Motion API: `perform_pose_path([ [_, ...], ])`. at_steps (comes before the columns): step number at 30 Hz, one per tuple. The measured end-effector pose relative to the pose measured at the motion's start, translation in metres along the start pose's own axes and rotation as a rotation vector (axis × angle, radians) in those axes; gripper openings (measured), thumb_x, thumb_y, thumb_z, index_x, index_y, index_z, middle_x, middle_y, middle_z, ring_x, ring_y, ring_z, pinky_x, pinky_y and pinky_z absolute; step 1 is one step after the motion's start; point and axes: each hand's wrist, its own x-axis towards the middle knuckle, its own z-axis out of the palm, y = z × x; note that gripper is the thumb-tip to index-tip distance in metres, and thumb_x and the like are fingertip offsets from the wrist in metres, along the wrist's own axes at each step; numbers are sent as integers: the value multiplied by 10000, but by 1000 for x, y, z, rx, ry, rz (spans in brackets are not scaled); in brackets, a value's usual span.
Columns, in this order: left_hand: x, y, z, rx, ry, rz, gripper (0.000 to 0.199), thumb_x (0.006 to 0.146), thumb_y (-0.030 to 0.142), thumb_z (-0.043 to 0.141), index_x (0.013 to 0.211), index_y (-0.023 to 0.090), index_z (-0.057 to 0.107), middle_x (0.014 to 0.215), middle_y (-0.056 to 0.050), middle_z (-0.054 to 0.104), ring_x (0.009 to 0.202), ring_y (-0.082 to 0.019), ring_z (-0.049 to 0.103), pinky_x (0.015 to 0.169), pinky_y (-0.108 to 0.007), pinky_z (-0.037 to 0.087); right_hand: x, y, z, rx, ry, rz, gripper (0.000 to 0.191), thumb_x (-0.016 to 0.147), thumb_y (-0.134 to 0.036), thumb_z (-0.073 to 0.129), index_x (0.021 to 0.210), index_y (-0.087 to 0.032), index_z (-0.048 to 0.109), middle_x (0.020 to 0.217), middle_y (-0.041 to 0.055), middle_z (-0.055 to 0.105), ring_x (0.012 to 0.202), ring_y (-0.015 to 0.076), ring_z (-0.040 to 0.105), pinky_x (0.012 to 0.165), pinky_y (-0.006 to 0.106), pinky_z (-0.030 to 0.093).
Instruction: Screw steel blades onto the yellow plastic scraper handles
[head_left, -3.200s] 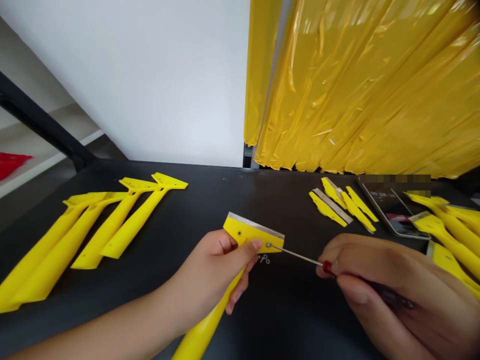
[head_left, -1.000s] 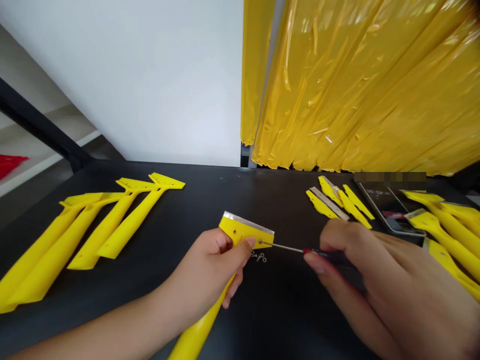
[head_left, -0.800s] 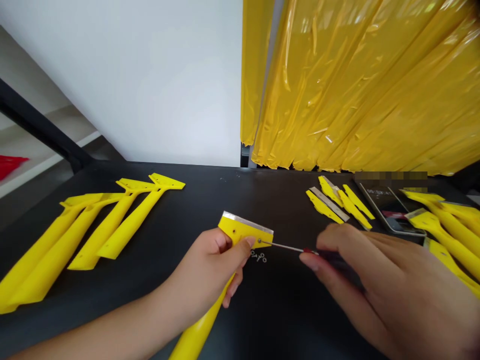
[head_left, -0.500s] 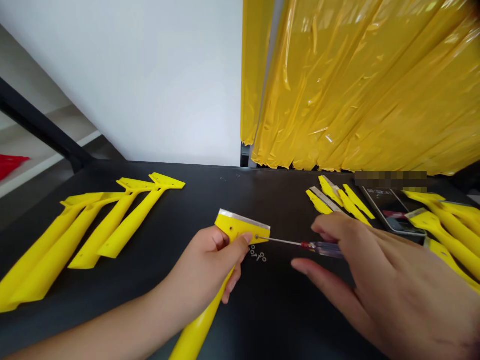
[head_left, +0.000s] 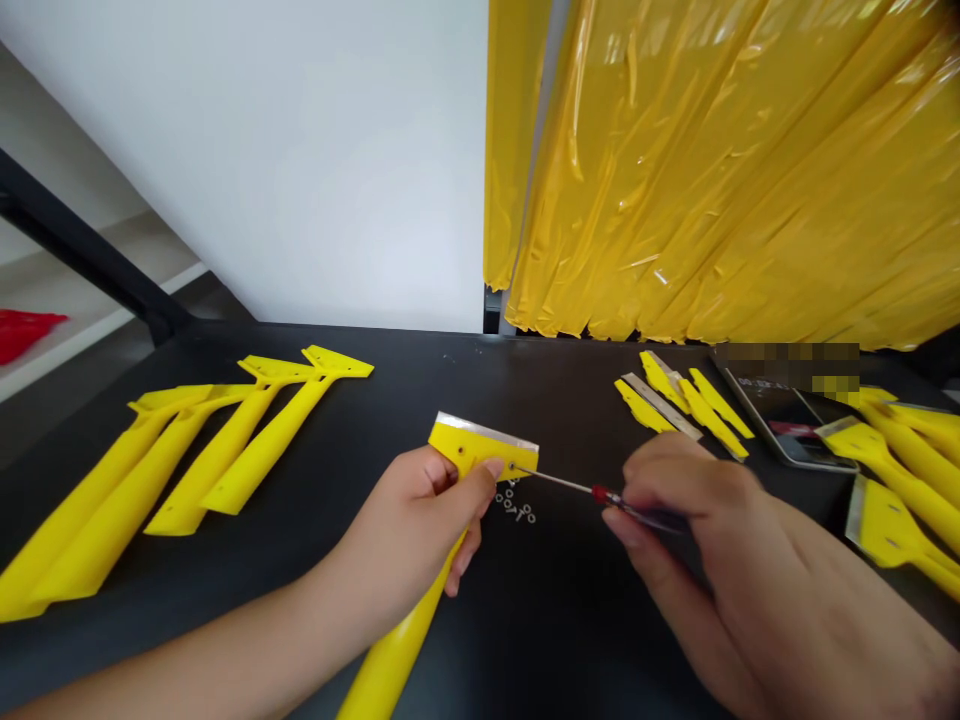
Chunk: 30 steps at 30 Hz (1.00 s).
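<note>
Steadying a scraper (head_left: 484,447) against a screwdriver (head_left: 601,494)

The left hand (head_left: 420,520) had its grip closed round the scraper's neck, above the worktop's (head_left: 585,620) middle, probably bracing it against the driver. The right hand (head_left: 757,550) pinched the screwdriver's handle, likely for fine turning. Small loose hardware (head_left: 520,515) lay close by.
</note>
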Motion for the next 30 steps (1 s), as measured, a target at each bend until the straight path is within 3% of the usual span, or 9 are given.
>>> perform_pose_path([
  [7,2,0,-1,-9,-4,-9,499,965,578,611,633,215,523,421,39,502,351,-95,418,380,-200,363,3,4,-1,-45,-71,-77,32,1063,-176,523,1044,-200,535,808,21,656,635,183,661,551,322,449],
  [15,2,-1,-1,5,-9,6,498,966,590,607,650,218,512,418,40,506,352,-99,424,385,-202,364,6,2,-4,-55,-85,2,230,1118,-323,453,941,-215,552,630,-34,597,454,153,595,458,316,375],
  [21,2,1,0,10,-1,-4,504,943,602,627,636,222,504,414,43,502,350,-100,419,379,-205,365,4,3,-4,-40,-83,20,228,1120,-367,449,982,-217,548,660,-24,623,473,157,614,457,312,390],
  [23,2,1,0,24,-1,0,509,950,593,621,625,221,498,409,37,507,350,-99,431,391,-203,366,4,3,-4,-15,-84,5,188,1111,-352,469,1025,-206,551,750,6,662,550,165,653,501,306,431],
  [27,2,1,0,21,9,-13,504,946,595,630,629,223,506,411,39,510,351,-104,431,388,-210,382,3,5,-3,24,-116,-9,189,1098,-299,497,926,-229,530,713,-20,605,534,145,606,506,304,409],
  [30,2,1,0,25,17,-19,502,941,601,634,632,227,506,409,42,506,347,-107,428,377,-212,374,4,6,-2,-38,-62,-2,147,1096,-315,501,1034,-196,561,839,33,669,637,173,665,574,318,460],
])
